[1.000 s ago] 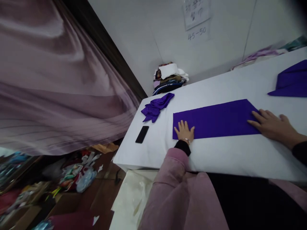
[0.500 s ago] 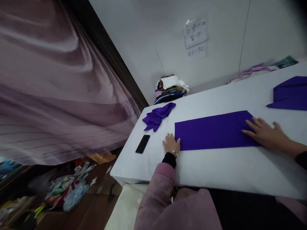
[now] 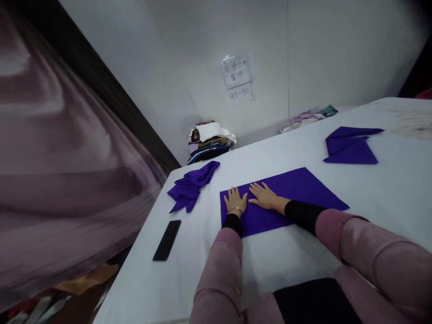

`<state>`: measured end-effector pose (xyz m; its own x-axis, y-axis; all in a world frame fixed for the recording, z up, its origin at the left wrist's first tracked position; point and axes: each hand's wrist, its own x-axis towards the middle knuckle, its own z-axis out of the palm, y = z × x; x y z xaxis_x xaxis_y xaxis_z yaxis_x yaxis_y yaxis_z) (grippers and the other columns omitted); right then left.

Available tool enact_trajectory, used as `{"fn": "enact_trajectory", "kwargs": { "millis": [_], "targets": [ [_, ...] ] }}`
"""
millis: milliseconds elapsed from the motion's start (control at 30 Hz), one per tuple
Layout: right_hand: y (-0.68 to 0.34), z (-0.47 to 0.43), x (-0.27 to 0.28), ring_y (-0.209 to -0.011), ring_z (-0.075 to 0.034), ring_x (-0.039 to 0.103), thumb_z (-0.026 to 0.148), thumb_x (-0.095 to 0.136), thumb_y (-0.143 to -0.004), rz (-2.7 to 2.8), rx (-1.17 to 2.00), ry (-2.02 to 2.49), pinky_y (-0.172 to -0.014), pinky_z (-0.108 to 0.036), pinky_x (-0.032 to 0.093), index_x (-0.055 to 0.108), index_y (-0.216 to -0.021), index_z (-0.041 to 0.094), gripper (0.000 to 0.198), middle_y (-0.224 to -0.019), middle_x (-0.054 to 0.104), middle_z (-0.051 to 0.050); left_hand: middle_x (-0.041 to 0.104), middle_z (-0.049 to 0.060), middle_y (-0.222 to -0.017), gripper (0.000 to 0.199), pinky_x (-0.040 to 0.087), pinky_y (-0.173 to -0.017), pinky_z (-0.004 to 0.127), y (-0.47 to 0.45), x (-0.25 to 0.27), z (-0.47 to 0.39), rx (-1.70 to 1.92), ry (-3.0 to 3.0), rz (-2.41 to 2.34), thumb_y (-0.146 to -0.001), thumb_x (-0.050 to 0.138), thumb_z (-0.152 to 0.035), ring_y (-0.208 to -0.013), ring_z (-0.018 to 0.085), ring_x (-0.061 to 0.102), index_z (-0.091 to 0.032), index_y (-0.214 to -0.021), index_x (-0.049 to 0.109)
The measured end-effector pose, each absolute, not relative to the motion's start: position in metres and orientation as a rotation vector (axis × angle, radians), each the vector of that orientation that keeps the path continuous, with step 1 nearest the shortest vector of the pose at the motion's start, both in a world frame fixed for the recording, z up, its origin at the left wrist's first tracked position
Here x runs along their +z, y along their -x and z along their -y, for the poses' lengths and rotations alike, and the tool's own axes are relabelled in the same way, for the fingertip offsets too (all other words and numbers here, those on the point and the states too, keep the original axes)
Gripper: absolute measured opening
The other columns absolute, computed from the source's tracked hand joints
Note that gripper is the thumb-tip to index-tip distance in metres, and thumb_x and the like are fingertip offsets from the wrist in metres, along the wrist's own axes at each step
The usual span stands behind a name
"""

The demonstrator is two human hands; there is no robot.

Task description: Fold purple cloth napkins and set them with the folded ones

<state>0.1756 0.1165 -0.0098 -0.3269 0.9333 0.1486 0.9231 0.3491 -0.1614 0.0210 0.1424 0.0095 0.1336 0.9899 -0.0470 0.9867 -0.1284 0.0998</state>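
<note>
A purple cloth (image 3: 303, 191) lies folded flat on the white-covered table (image 3: 202, 270), its right end slanting to a point. My left hand (image 3: 235, 201) rests flat on its left end, fingers spread. Just to the right, my right hand (image 3: 264, 196) also presses flat on the cloth with fingers apart. Neither hand grasps anything. Farther left lies a crumpled purple cloth (image 3: 192, 186). Toward the back right is another purple cloth (image 3: 351, 146), folded into an angular shape.
A black phone (image 3: 167, 240) lies near the table's left side. Piled clothes (image 3: 211, 141) stand against the wall, with more fabrics (image 3: 303, 119) farther right. A paper sign (image 3: 236, 72) hangs above. A pinkish curtain (image 3: 67, 180) drapes along the left.
My right hand has moved left from the cloth's right end to beside my left hand. The left hand now lies on the cloth. The right end shows a longer slant. The view has shifted right.
</note>
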Motion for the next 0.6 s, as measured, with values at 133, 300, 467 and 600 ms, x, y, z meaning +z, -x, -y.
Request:
{"fn": "enact_trajectory", "kwargs": {
  "millis": [133, 300, 467, 600],
  "targets": [
    [-0.229, -0.129, -0.016, -0.138, -0.019, 0.025, 0.068, 0.018, -0.086, 2.366, 0.149, 1.790, -0.110, -0.037, 0.017, 0.035, -0.143, 0.026, 0.073, -0.150, 0.030, 0.000, 0.021, 0.010, -0.154, 0.066, 0.011, -0.114, 0.052, -0.015, 0.006, -0.146, 0.019, -2.295, -1.968, -0.090, 0.020, -0.054, -0.142, 0.026, 0.014, -0.016, -0.144, 0.028],
    [-0.342, -0.125, -0.012, -0.138, -0.027, 0.023, 0.060, 0.018, -0.090, 2.103, 0.171, 2.142, -0.109, -0.049, 0.018, 0.033, -0.144, 0.012, 0.074, -0.150, 0.027, -0.014, 0.020, 0.012, -0.154, 0.069, 0.011, -0.114, 0.053, -0.014, 0.005, -0.145, 0.011, -2.309, -1.955, -0.090, 0.019, -0.053, -0.142, 0.028, 0.012, -0.011, -0.144, 0.027],
    [-0.375, -0.120, -0.004, -0.138, -0.032, 0.021, 0.056, 0.017, -0.091, 1.916, 0.133, 2.329, -0.108, -0.057, 0.014, 0.030, -0.143, 0.004, 0.075, -0.150, 0.025, -0.021, 0.021, 0.012, -0.154, 0.068, 0.010, -0.114, 0.054, -0.015, 0.005, -0.144, 0.057, -2.298, -1.943, -0.091, 0.022, -0.052, -0.142, 0.028, 0.013, -0.009, -0.144, 0.028],
    [-0.315, -0.114, -0.005, -0.140, -0.028, 0.016, 0.062, 0.022, -0.089, 2.143, 0.118, 2.069, -0.112, -0.050, 0.009, 0.029, -0.145, 0.007, 0.079, -0.151, 0.024, -0.016, 0.019, 0.016, -0.153, 0.068, 0.008, -0.113, 0.057, -0.014, 0.010, -0.144, 0.092, -2.284, -1.901, -0.093, 0.024, -0.050, -0.142, 0.030, 0.012, -0.005, -0.143, 0.027]
  ]
}}
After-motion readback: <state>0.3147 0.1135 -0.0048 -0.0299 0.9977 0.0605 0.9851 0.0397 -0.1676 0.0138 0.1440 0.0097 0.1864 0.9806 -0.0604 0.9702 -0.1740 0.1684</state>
